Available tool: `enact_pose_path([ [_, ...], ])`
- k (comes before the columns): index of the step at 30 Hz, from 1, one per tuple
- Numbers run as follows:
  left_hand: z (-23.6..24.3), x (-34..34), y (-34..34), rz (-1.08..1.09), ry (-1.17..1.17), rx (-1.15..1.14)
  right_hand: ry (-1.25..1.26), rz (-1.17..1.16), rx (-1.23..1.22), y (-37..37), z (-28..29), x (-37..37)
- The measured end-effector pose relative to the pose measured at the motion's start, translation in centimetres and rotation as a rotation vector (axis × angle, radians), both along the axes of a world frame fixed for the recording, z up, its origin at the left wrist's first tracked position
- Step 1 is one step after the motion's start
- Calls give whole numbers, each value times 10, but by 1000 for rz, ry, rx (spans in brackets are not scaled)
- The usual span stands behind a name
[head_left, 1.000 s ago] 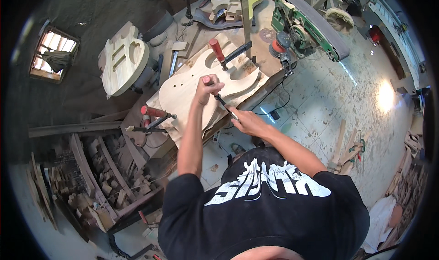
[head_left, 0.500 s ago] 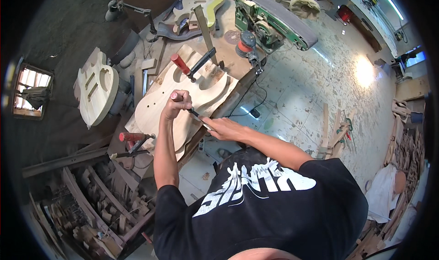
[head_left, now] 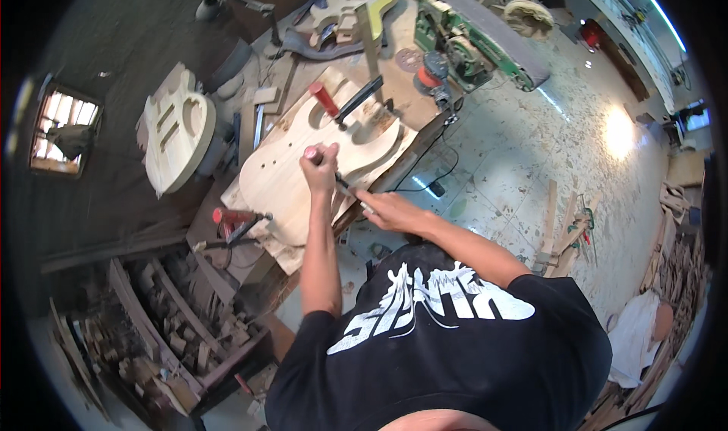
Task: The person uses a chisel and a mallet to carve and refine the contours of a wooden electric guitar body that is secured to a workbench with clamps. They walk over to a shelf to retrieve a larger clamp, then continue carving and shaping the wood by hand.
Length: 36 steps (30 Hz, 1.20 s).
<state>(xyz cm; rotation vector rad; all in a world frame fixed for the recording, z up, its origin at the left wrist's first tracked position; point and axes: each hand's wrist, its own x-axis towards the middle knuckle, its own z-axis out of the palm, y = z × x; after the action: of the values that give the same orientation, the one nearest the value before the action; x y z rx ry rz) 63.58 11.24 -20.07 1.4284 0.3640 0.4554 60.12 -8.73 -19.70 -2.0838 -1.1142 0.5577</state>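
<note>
A pale wooden guitar body [head_left: 284,175] lies on a rougher board [head_left: 292,258] at the bench edge. My left hand [head_left: 321,170] is closed around the red handle of a bar clamp [head_left: 312,153] at the body's near side. The clamp's dark arm runs from that handle toward my right hand [head_left: 394,210], which is closed on its bar at the bench edge. My fingers hide much of the clamp. Two other red-handled clamps, an upper clamp [head_left: 324,100] and a lower clamp [head_left: 239,222], grip the body's opposite ends.
Past the body are an orange-topped sander [head_left: 434,68], a green belt sander [head_left: 485,43] and another guitar body [head_left: 353,6]. A pale body [head_left: 178,139] stands at the left. A rack of wood offcuts [head_left: 182,317] is at lower left; a cable [head_left: 425,190] trails on the floor.
The whole view has shifted, so the bench appears farther right. My left hand has turned slightly on the clamp handle; my right hand keeps its place on the bar.
</note>
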Motion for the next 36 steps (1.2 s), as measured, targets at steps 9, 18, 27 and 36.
enact_pose_path([
  [9,17,4,57,-826,116,-160,56,5,-19,4,21,1],
  [18,11,5,-27,544,40,297,51,-21,-30,-2,16,2],
  [27,24,11,54,-820,79,-51,40,-17,-11,0,17,2],
  [36,18,-5,-47,559,-68,226,32,-14,-84,-3,17,2],
])
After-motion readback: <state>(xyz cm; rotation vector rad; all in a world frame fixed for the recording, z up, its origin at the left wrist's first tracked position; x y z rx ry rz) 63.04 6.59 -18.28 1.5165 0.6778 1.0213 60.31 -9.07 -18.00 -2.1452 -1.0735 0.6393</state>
